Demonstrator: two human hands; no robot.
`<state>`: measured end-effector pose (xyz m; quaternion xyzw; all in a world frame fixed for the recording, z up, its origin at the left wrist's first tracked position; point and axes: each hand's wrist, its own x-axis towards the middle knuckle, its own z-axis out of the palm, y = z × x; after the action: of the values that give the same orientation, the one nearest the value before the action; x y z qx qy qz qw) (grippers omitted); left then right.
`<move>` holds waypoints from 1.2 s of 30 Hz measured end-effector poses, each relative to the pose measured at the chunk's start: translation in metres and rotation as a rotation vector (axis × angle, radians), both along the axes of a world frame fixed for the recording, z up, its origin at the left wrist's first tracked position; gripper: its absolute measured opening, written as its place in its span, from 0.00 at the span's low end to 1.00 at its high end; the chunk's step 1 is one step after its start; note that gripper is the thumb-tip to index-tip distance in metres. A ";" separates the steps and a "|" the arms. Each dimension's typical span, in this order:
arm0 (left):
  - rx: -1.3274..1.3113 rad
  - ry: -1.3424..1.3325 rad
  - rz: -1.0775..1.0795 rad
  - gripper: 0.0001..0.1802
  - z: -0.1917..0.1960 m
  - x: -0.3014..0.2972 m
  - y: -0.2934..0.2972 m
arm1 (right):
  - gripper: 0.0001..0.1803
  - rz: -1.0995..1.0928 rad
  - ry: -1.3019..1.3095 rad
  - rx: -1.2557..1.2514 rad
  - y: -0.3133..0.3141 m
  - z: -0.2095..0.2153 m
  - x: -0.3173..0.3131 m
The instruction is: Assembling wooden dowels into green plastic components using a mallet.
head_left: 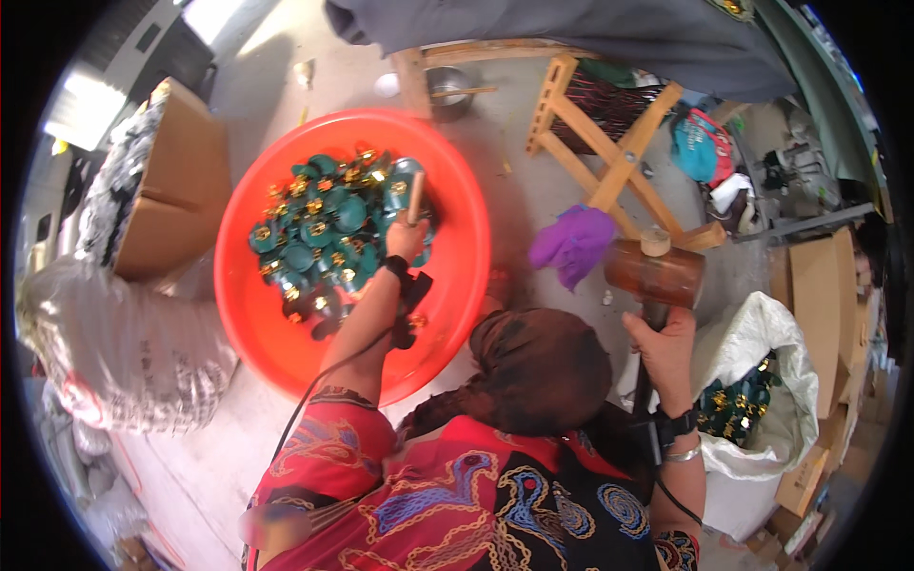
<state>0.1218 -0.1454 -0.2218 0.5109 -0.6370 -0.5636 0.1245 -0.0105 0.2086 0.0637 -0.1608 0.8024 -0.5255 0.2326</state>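
Cardboard box (pixel 176 186) and a printed sack (pixel 124 347) sit at the far left on the floor, close by the work. Next to them is a wide red basin (pixel 257 314), set low on the floor so it can be reached from a seated position; it holds a heap of green discs with gold fittings (pixel 319 228). The left hand (pixel 407 238) reaches into that heap, fingers closed around a small pale piece that sticks up above the thumb; what exactly it is cannot be told. A dark strap circles the wrist, with a thin cable running back along the forearm.

In the middle, a dark rounded block (pixel 543 366) rests just in front of the person, likely as a striking surface. A purple cloth (pixel 574 243) lies beyond it, near a folding wooden stool (pixel 609 143).

To the right, the right hand (pixel 666 347) is clenched around the handle of a wooden mallet (pixel 655 271), head held up and level, ready over the block. Beside that arm, an open white sack (pixel 762 381) holds more green and gold pieces within easy reach.
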 end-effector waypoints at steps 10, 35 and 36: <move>-0.490 -0.280 -0.195 0.15 -0.022 0.005 -0.008 | 0.11 -0.141 -0.128 -0.229 -0.003 0.003 -0.013; 0.547 0.749 -0.730 0.05 0.261 -0.076 0.123 | 0.10 0.028 -0.442 -0.482 -0.041 0.017 -0.036; 0.496 0.741 -0.704 0.06 0.258 -0.080 0.123 | 0.10 0.032 -0.419 -0.471 -0.042 0.015 -0.038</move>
<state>0.0419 -0.0225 0.0357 0.0495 -0.5313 -0.8455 0.0206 -0.0488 0.1671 0.0786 -0.1112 0.5908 -0.7148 0.3573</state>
